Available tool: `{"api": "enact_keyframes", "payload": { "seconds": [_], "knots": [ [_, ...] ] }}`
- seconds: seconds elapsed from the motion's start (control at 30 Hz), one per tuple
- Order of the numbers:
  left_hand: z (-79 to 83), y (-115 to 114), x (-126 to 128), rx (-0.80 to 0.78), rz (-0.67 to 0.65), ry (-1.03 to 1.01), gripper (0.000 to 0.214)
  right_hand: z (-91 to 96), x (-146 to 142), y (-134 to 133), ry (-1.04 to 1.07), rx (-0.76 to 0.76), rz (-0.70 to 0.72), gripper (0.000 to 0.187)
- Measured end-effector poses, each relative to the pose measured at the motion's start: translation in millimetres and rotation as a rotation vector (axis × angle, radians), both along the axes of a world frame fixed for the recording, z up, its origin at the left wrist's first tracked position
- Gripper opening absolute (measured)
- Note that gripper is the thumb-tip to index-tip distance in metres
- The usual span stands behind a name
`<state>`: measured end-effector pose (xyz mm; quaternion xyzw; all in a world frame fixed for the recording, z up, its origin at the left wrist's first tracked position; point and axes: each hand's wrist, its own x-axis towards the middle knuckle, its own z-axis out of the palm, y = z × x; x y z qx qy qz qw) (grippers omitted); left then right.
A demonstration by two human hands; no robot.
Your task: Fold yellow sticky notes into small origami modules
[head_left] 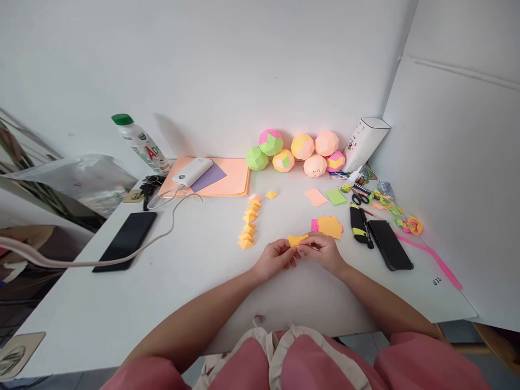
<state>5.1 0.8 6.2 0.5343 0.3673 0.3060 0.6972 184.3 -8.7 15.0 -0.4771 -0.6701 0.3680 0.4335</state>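
Observation:
Both of my hands meet over the middle of the white desk [203, 271] and pinch one small orange paper square [297, 240] between them. My left hand [277, 258] grips its left side with fingers closed. My right hand [324, 250] grips its right side, fingers also closed. Just beyond my right hand lies a stack of orange and pink paper squares [330, 226]. A row of several folded orange paper pieces [249, 223] runs away from my left hand.
Several paper balls [298, 150] sit by the back wall. A power bank [192, 171] lies on a sheet pile [227, 177], cabled past a black phone [127, 240]. A bottle [142, 142], scissors [359, 198], a highlighter [358, 223] and another phone [390, 244] lie around.

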Motion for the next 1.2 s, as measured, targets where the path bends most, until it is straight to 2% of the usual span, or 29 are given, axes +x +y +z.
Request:
{"api": "enact_keyframes", "payload": {
  "seconds": [0.67,0.77,0.93,0.97,1.07,1.2],
  "knots": [
    [-5.0,0.8,0.6,0.024,-0.037,-0.006,0.034,0.4,-2.2,-2.3,0.013,0.024,0.006,0.013],
    [-3.1,1.1,0.6,0.007,-0.024,-0.019,0.035,-1.7,-2.5,-3.0,0.119,-0.075,0.017,0.013],
    [-1.8,2.5,0.2,-0.023,0.026,-0.062,0.036,-2.2,-1.4,-0.4,0.313,-0.295,0.024,0.047],
    [-2.0,2.7,0.3,-0.029,0.036,-0.071,0.036,-1.7,-0.7,0.7,0.312,-0.339,0.033,0.046],
    [-2.6,2.9,1.2,-0.041,0.058,-0.088,0.035,-0.4,1.4,3.5,0.242,-0.441,0.106,0.027],
    [-3.0,2.8,2.0,-0.047,0.075,-0.089,0.035,0.1,3.3,4.3,0.209,-0.451,0.106,0.025]
  ]
}}
